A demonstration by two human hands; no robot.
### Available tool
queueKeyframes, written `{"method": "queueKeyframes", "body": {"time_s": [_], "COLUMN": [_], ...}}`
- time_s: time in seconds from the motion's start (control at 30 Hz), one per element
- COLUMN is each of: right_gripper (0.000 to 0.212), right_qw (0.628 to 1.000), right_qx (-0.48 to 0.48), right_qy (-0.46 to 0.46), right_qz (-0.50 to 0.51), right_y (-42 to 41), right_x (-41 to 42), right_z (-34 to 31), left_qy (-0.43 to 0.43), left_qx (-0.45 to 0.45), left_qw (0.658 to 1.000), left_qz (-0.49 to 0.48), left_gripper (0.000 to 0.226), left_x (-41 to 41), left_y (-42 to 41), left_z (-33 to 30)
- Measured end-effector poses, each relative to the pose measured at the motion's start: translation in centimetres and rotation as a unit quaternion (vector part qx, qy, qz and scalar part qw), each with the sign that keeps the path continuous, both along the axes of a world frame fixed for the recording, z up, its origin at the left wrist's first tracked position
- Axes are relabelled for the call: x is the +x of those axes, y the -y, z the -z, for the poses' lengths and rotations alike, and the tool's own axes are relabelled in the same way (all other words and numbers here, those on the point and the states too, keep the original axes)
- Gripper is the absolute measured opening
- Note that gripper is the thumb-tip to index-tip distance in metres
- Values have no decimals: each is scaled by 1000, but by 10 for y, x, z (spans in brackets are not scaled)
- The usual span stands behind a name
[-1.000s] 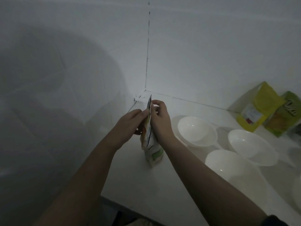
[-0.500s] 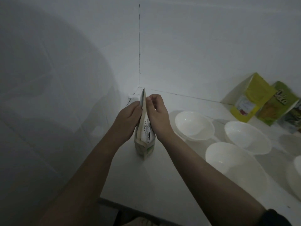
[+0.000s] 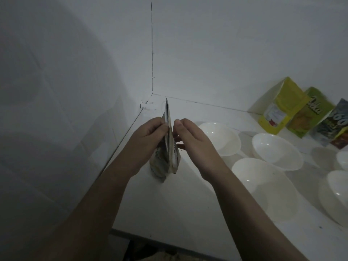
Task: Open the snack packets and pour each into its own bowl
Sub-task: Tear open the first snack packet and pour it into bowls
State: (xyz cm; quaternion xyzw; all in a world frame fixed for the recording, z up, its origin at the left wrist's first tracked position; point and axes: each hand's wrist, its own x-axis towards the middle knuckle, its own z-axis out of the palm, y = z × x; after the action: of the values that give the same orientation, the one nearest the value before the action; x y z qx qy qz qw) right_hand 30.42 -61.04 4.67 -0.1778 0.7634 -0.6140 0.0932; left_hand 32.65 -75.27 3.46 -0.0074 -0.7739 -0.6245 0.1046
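Since a moment ago the right hand [image 3: 190, 140] has drawn off the snack packet [image 3: 168, 147], its curled fingers now just beside the packet's right face and gripping nothing visible. Left hand [image 3: 148, 136] pinches the packet, which stands edge-on, long axis upright, top pointing up, over the counter [image 3: 188, 213]. White bowls [image 3: 220, 136] sit to the right.

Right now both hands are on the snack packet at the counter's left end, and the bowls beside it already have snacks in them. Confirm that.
Not quite: the bowls are empty, as the head view shows. The rest holds: the left hand and right hand pinch the snack packet, which stands upright at the left end of the counter, near the wall corner.
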Motion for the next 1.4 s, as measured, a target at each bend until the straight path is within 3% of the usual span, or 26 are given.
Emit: {"method": "queueKeyframes", "body": {"time_s": [0.2, 0.4, 0.63, 0.73, 0.83, 0.93, 1.07, 1.23, 1.3, 1.4], "right_gripper": [51, 35, 26, 22, 21, 21, 23, 23, 24, 22], "right_qw": [998, 992, 969, 961, 973, 980, 968, 941, 936, 925], "right_qx": [39, 56, 125, 147, 106, 77, 108, 147, 139, 132], "right_qy": [-34, -114, -183, -168, -131, -125, -186, -275, -285, -296], "right_qz": [-21, 27, 112, 161, 155, 137, 129, 128, 152, 198], "right_y": [-11, -11, -18, -38, -39, -34, -31, -29, -33, -42], "right_x": [-3, -7, -18, -29, -27, -22, -20, -18, -21, -26], "right_z": [-4, -4, 2, 7, 6, 4, -1, -7, -7, -8], "left_qy": [-18, -124, -129, -143, -149, -149, -110, -61, -73, -115], "left_qx": [-49, -144, -174, -211, -240, -213, -168, -236, -239, -276], "left_qw": [999, 981, 972, 956, 946, 954, 975, 969, 963, 928], "left_qz": [-1, -45, -89, -147, -160, -152, -97, -44, -99, -224], "left_gripper": [43, 37, 39, 38, 35, 34, 35, 37, 38, 37], "left_x": [-2, -3, -6, -8, -6, -5, -1, 0, 0, 0], "left_y": [-11, -22, -19, 2, 5, -6, -13, -22, -17, -4], "left_z": [1, -1, 0, -2, 0, -2, -12, -20, -18, -17]}}
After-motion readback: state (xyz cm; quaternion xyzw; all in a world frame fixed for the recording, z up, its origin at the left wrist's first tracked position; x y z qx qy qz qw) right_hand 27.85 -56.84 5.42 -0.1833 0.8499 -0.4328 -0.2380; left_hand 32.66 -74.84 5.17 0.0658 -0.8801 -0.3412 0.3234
